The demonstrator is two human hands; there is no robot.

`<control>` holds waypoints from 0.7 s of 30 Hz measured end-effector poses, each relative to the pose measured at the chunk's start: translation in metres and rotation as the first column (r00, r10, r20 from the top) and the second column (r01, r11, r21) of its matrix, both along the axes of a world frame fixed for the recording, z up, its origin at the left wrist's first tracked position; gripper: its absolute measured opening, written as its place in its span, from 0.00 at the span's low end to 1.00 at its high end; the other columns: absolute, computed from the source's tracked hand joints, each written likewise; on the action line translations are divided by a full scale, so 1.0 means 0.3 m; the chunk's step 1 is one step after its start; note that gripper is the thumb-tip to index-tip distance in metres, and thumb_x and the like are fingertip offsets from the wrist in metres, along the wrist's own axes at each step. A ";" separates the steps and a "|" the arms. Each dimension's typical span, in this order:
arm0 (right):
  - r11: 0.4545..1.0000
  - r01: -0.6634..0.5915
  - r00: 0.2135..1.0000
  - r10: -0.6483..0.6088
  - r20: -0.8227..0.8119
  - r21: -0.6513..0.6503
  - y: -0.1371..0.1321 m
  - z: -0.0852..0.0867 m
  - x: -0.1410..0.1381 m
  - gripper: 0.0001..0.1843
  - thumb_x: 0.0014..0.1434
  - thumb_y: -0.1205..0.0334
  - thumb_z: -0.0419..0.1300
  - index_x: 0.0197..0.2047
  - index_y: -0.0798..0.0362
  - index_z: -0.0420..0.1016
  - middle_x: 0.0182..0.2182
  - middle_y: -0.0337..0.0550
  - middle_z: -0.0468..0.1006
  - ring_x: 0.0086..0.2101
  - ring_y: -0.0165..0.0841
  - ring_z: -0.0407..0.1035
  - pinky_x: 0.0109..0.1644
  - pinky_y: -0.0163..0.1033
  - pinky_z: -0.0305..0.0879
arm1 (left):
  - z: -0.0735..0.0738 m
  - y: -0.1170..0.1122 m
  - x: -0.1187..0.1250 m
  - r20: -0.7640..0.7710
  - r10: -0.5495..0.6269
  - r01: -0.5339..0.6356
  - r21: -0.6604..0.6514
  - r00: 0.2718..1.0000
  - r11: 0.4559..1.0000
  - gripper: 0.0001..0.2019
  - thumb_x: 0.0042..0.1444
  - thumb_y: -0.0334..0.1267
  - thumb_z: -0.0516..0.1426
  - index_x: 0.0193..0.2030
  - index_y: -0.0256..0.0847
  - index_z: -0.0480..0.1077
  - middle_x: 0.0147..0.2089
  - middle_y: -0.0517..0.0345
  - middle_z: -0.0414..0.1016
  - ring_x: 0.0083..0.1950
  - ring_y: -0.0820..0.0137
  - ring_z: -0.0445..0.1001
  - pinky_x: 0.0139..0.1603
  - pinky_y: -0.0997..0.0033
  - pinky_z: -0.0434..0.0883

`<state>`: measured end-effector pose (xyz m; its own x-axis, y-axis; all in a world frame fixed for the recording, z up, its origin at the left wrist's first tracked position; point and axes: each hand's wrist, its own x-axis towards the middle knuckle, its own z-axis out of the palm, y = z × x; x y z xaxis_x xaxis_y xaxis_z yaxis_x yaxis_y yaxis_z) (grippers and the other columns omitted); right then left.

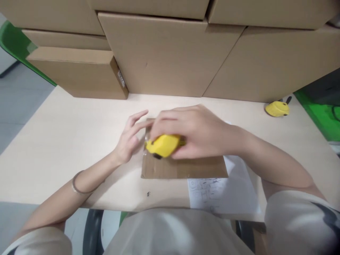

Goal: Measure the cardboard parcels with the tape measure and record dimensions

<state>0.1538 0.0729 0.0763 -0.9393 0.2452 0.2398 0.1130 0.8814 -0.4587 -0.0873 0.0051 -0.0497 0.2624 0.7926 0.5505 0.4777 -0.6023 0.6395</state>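
Note:
A flat brown cardboard box (186, 168) lies on the table in front of me. My right hand (191, 129) is wrapped round a yellow tape measure (166, 146), slightly blurred, over the left part of the box. A short bit of yellow shows at the tape measure's left end, by the box's left edge. My left hand (129, 138) is open beside that edge, fingers stretched out. Its index finger reaches to the box's far left corner, partly behind my right hand; whether it touches the box I cannot tell.
Under the box's right side lies a white sheet (225, 194) with handwriting. Large cardboard boxes (170, 56) stand stacked along the back of the table (66, 141), with a smaller carton (77, 74) at the left. A second yellow tape measure (277, 108) sits at the back right.

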 end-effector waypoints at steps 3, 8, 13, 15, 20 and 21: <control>0.992 -0.030 0.999 0.027 -0.024 -0.122 -0.018 0.049 0.135 0.11 0.56 0.64 0.65 0.43 0.48 0.72 0.42 0.35 0.81 0.41 0.29 0.73 0.43 0.37 0.63 | 0.139 -0.082 0.045 0.010 -0.047 0.044 0.218 0.999 0.975 0.18 0.63 0.44 0.55 0.57 0.40 0.68 0.55 0.49 0.72 0.58 0.59 0.74 0.60 0.54 0.76; 0.958 -0.089 0.983 0.129 0.134 -0.274 -0.082 0.034 0.270 0.12 0.54 0.71 0.63 0.41 0.47 0.75 0.42 0.33 0.81 0.36 0.25 0.70 0.38 0.33 0.61 | 0.234 -0.218 0.231 -0.380 -0.181 0.304 0.293 0.907 0.907 0.11 0.61 0.38 0.56 0.43 0.30 0.70 0.45 0.41 0.79 0.53 0.55 0.79 0.49 0.60 0.83; 0.989 -0.002 0.959 0.045 0.281 -0.151 -0.098 -0.011 0.259 0.19 0.50 0.73 0.59 0.43 0.45 0.77 0.43 0.33 0.81 0.37 0.28 0.70 0.34 0.35 0.56 | 0.162 -0.242 0.314 -0.445 -0.049 0.208 0.316 0.894 0.926 0.12 0.62 0.41 0.54 0.37 0.32 0.71 0.46 0.37 0.82 0.50 0.54 0.81 0.46 0.62 0.82; 0.989 0.001 0.961 0.039 0.273 -0.145 -0.077 -0.012 0.253 0.18 0.51 0.73 0.58 0.43 0.45 0.77 0.43 0.34 0.81 0.38 0.29 0.71 0.35 0.35 0.57 | 0.146 -0.235 0.310 -0.447 -0.062 0.237 0.346 0.892 0.908 0.12 0.62 0.42 0.54 0.36 0.34 0.70 0.44 0.39 0.82 0.49 0.54 0.81 0.46 0.62 0.80; 0.964 -0.017 0.966 0.084 0.243 -0.265 0.029 0.001 0.243 0.18 0.53 0.73 0.60 0.45 0.47 0.78 0.48 0.37 0.78 0.39 0.27 0.72 0.39 0.34 0.64 | 0.154 -0.228 0.303 -0.621 -0.070 0.324 0.307 0.781 0.895 0.22 0.69 0.47 0.49 0.62 0.37 0.69 0.43 0.52 0.80 0.51 0.60 0.78 0.54 0.63 0.72; 0.953 -0.027 0.967 0.101 0.234 -0.301 0.060 0.004 0.237 0.17 0.53 0.73 0.60 0.45 0.48 0.78 0.48 0.38 0.77 0.41 0.28 0.72 0.41 0.34 0.65 | 0.155 -0.230 0.306 -0.648 -0.053 0.318 0.299 0.759 0.900 0.24 0.70 0.47 0.48 0.65 0.36 0.67 0.42 0.53 0.80 0.51 0.62 0.78 0.55 0.63 0.71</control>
<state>0.2249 0.0910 0.0774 -0.9756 0.2072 -0.0723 0.2023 0.7209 -0.6628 0.0046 -0.0639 -0.0032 0.7636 0.4610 0.4521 0.5345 -0.8441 -0.0420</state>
